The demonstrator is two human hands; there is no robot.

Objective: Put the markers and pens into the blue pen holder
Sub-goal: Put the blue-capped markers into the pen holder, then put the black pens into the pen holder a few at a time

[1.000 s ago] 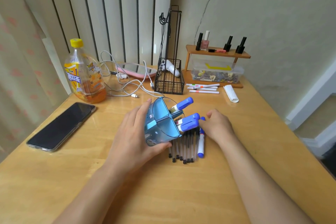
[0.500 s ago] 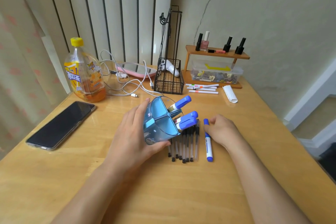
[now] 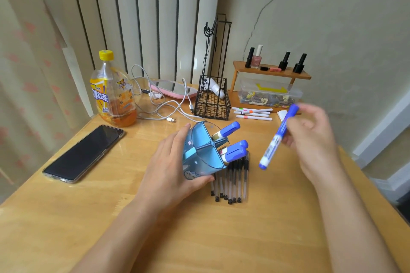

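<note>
The left hand (image 3: 168, 168) wraps the blue pen holder (image 3: 200, 157) from its left side, thumb under the near edge, and tips it so the open mouth faces right and away. Its grip is closed on the holder's wall. Three blue-capped markers (image 3: 230, 139) already stick out of the holder's far and right compartments, caps outward.

To the right and raised off the surface (image 3: 221, 239), the right hand (image 3: 312, 139) pinches a blue marker (image 3: 278, 137) near its upper half; the hand is motion-blurred, so which fingers press it is hard to tell. The marker hangs slanted, its capped end far and right by the fingertips, the lower end pointing near and left toward the holder's mouth but well short of touching it.

A row of black pens (image 3: 233, 179) lies on the surface just below the holder, partly under its rim. Thin white markers (image 3: 253, 114) lie farther back beside a black wire basket (image 3: 211, 104).
</note>
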